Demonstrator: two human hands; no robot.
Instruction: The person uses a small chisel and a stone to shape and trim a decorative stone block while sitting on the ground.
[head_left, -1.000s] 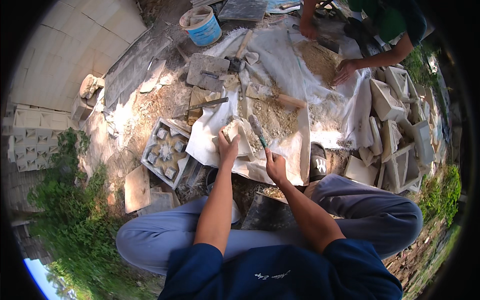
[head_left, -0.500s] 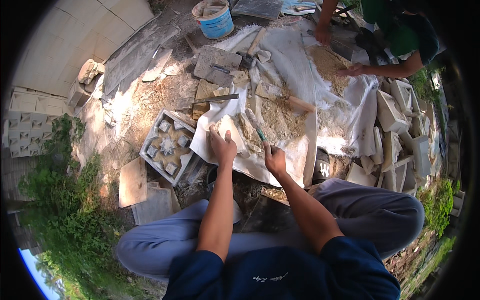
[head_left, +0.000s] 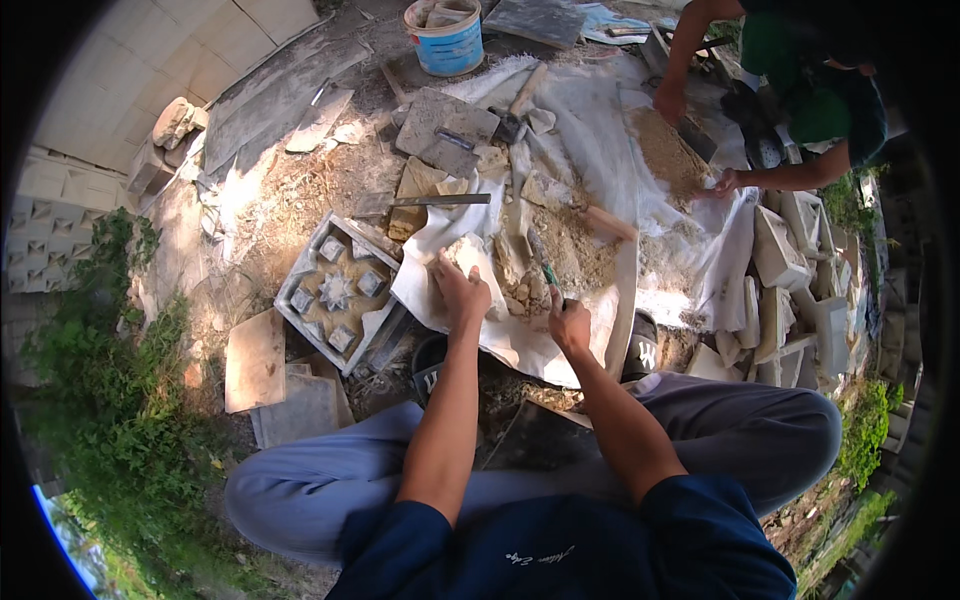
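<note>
My left hand [head_left: 464, 290] is closed on the edge of a pale stone chunk [head_left: 467, 253], which rests on white sheeting in front of me. In my right hand [head_left: 570, 326] is a narrow trowel [head_left: 541, 258] with a green section near the grip, its greyish blade pointing away from me over crumbly tan rubble [head_left: 572, 245]. The blade sits to the right of the chunk, apart from it. Past the rubble lies a wooden handle [head_left: 608, 222]. Left of my left hand stands a square mould [head_left: 337, 291] with a star and several small blocks inside.
A flat metal bar [head_left: 440, 200], a float [head_left: 447, 130] and a hammer [head_left: 508, 122] lie farther off. A blue bucket [head_left: 446, 45] stands at the back. At right, another person's hand [head_left: 718, 184] is beside a sand heap [head_left: 665, 150]; several cast blocks [head_left: 782, 245] are piled nearby.
My right hand has shifted right, taking the trowel's blade farther from the chunk. My left hand keeps its hold. The other person's far hand has moved nearer the sand, and the view has shifted slightly.
</note>
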